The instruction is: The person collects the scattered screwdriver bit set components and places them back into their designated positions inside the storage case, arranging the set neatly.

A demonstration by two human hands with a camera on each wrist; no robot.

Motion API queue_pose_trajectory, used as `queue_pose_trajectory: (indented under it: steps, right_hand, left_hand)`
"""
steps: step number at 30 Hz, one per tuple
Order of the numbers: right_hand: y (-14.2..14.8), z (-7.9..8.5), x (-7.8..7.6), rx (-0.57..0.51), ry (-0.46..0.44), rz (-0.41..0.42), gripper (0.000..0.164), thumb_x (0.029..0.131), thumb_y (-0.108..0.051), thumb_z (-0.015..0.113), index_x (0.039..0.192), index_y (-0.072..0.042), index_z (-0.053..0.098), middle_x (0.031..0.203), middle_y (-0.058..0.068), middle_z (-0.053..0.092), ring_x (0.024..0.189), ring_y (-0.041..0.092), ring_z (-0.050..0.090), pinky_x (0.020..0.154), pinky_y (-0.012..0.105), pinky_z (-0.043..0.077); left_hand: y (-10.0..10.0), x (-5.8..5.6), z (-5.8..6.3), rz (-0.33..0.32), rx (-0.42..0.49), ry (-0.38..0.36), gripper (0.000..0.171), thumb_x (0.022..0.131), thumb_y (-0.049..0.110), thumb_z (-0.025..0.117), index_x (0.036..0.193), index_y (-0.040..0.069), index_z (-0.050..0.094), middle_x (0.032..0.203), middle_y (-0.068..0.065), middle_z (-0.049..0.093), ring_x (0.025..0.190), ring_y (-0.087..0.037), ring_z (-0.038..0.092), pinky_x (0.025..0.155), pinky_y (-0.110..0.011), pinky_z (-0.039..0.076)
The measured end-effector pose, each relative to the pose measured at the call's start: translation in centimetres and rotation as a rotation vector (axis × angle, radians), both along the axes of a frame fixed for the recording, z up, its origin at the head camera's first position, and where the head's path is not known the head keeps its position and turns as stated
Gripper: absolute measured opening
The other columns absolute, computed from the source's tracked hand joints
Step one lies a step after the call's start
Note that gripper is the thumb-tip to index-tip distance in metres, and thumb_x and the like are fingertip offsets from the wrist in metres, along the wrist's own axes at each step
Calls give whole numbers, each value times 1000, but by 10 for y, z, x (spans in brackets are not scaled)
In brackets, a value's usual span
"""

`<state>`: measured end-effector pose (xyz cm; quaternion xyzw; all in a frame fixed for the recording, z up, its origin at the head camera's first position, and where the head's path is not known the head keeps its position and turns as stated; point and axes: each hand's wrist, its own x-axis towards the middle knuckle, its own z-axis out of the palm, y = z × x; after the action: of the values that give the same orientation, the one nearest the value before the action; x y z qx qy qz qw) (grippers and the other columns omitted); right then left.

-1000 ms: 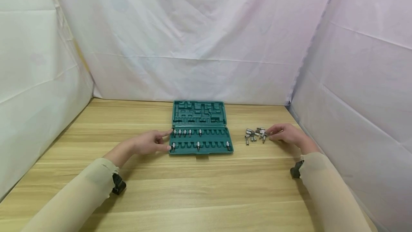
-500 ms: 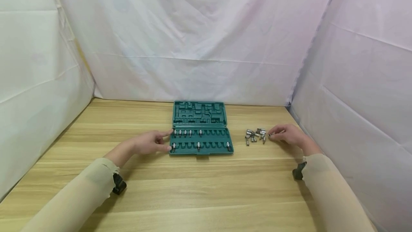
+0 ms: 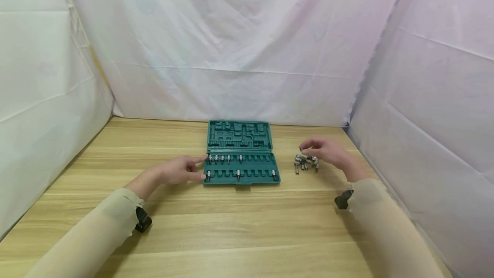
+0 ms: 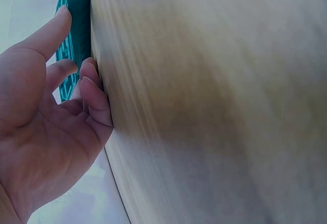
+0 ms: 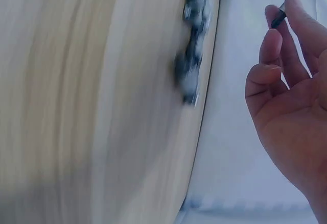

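An open green plastic case (image 3: 256, 179) lies on the table, several silver bit sockets (image 3: 238, 175) standing in its two rows of slots. My left hand (image 3: 179, 170) rests against the case's left side, thumb and index finger extended onto the edge, the other fingers loosely bent. In the right wrist view, my right hand (image 5: 296, 96) pinches a small bit socket (image 5: 278, 19) with a dark tip between thumb and index finger. In the head view that hand is raised above a loose pile of bit sockets (image 3: 299, 158), partly covering it.
The wooden table (image 3: 239, 226) has white cloth (image 3: 239, 46) hung behind it and along both sides. The case's lid (image 3: 239, 134), moulded with hollows, lies folded back towards the cloth. The loose pile sits to the right of the case.
My right hand has picked up a bit socket from the pile's right side, then lifted and moved left with it. The left hand and the case have stayed put.
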<state>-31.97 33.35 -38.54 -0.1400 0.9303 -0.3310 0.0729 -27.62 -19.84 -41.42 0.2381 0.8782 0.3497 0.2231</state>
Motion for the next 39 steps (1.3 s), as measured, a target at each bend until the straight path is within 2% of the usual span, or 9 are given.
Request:
queue_pose_trajectory:
  steps: [3,7,12,17,23,30,39]
  right_hand:
    - [-18,1,-2,0,-4,21,40,105,-49,73,133,-21,76,132,3,75,121,26,69,99,45,56]
    - [-41,1,-4,-45,-29,53,43,105,-51,73,136,-21,74,132,3,75,120,26,69,102,50,56]
    - [-69,1,-5,-133,-64,121,48,109,-45,70,150,-21,66,135,11,76,115,32,70,95,58,57]
    - [-91,1,-6,-181,-83,165,49,110,-44,67,154,-21,65,137,9,76,115,39,71,97,64,56]
    - [-113,-1,-7,-257,-114,186,47,110,-36,70,152,-13,65,133,19,75,111,34,75,102,61,58]
    - [-134,-4,-10,-345,-146,231,44,111,-20,67,153,-7,62,134,26,72,114,37,78,102,55,61]
    - [-157,-5,-14,-325,-112,219,47,107,-28,75,150,-8,65,122,15,77,110,39,75,100,58,61]
  left_hand:
    - [0,1,0,-6,7,2,85,107,34,74,175,12,27,84,-2,59,70,-16,45,66,-30,41]
    - [0,1,0,-6,16,5,85,107,33,74,175,12,28,84,-3,58,71,-17,45,66,-31,41]
    - [-1,1,0,-2,14,4,86,107,33,75,175,12,28,84,-3,59,72,-17,46,66,-31,41]
    - [-1,0,-2,2,3,7,85,107,34,75,175,13,28,83,-2,59,71,-17,45,65,-30,41]
    - [-1,0,-2,8,-5,8,86,107,37,75,175,14,28,86,-3,61,72,-16,46,66,-30,42]
    - [0,0,-1,-1,0,13,87,106,36,75,175,13,27,87,-4,62,72,-16,47,66,-30,42]
    - [-1,-1,-3,-2,0,13,86,106,36,75,175,14,28,87,-4,63,71,-16,48,66,-30,43]
